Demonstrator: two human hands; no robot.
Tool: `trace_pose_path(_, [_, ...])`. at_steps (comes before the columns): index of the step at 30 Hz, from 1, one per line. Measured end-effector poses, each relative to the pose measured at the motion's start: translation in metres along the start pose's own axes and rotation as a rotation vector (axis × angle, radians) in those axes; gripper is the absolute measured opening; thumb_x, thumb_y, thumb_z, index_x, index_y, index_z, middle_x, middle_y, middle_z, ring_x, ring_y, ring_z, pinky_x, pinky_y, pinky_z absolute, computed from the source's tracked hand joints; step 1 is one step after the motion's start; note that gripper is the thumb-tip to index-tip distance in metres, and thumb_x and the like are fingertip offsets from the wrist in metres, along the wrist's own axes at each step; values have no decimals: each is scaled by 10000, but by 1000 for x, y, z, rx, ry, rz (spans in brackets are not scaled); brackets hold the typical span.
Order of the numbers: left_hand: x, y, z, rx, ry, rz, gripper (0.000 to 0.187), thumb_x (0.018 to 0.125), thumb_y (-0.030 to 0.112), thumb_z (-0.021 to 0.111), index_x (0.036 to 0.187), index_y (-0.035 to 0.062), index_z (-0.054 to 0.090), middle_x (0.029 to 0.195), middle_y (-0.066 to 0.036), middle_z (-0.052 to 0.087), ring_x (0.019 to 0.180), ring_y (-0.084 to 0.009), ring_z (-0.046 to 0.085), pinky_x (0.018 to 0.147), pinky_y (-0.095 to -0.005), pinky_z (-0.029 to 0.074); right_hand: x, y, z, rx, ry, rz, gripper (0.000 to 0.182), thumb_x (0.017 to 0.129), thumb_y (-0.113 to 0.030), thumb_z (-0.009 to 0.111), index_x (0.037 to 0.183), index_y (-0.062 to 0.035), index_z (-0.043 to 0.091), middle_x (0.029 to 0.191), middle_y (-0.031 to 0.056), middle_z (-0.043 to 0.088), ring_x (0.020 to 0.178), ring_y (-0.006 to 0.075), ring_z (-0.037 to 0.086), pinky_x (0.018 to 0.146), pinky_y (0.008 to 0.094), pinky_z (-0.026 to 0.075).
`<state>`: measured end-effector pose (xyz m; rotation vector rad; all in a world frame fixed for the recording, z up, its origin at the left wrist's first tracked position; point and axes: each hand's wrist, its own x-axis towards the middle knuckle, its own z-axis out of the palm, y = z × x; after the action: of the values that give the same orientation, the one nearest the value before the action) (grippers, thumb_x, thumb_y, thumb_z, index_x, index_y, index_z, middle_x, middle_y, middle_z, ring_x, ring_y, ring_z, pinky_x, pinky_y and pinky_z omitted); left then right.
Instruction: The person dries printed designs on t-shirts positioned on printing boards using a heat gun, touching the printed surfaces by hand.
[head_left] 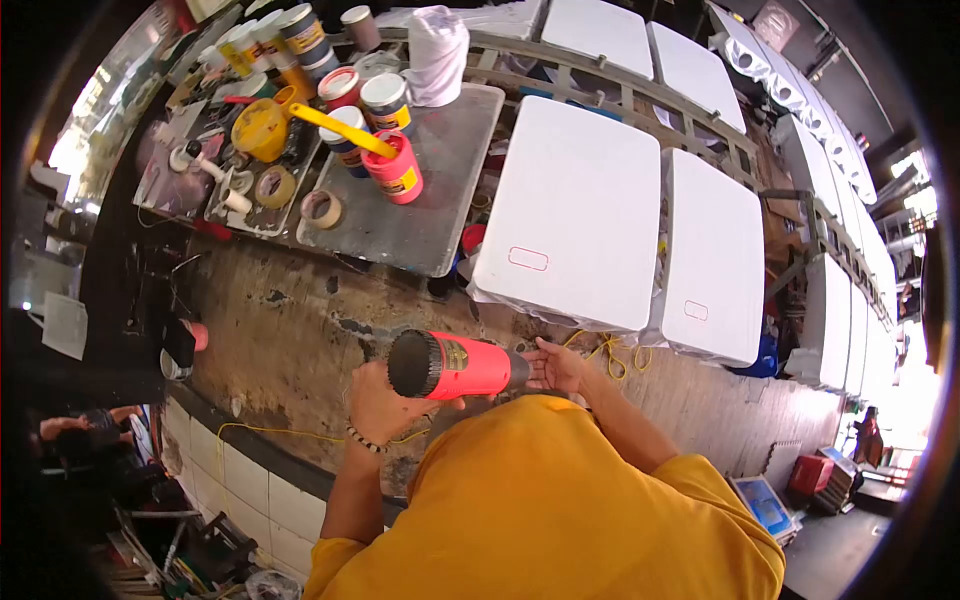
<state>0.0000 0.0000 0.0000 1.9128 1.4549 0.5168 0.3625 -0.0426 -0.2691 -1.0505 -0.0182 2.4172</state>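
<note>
My left hand (385,405), with a beaded bracelet at its wrist, is closed round a red and black heat gun (470,368). The gun's black ribbed rear end is at the left and its dark nozzle points right. Just beyond the nozzle is my right hand (562,366), fingers spread and palm partly showing, with nothing visible in it. Further forward, two boards covered in white cloth (575,200) (712,250) lie side by side, each with a small red rounded outline near its front edge.
A grey board (430,235) at upper left bears paint tubs, a pink tub (398,180) with a yellow spatula, tape rolls (321,209) and a white cloth bundle (437,60). A yellow cord (607,352) lies on the floor. More white-covered boards stand on metal racks behind and right.
</note>
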Motion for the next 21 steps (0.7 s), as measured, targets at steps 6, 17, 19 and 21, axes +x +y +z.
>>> trace_pose_path(6, [33,34,26,-84,-17,23,599,627,540,1003,834,37,754,734,-139,749,700,-334,764,647,-428,582,-11,-19,-23,90,1,-23,554,1105,-531,512,1176,-20,713,1145,146,770,1075,284,746,1000,445,596])
trace_pose_path(17, [75,85,45,-13,-51,187,643,616,596,994,872,51,767,751,-97,772,692,-287,771,656,-388,592,-35,-37,-56,139,4,-97,552,1106,-523,510,1174,-28,745,1183,149,785,1078,271,760,991,428,598])
trace_pose_path(19, [77,85,45,-26,-42,226,622,643,588,984,877,54,767,755,-93,771,690,-286,768,642,-389,587,-38,-32,-57,151,-20,-95,549,1097,-527,526,1171,-30,745,1177,148,786,1070,272,760,982,421,599])
trace_pose_path(21, [83,82,46,-13,-32,247,613,656,586,979,876,55,765,759,-91,769,683,-287,763,633,-389,583,-38,-36,-57,176,-51,-75,547,1087,-531,542,1170,-29,744,1166,145,787,1064,274,759,977,414,601])
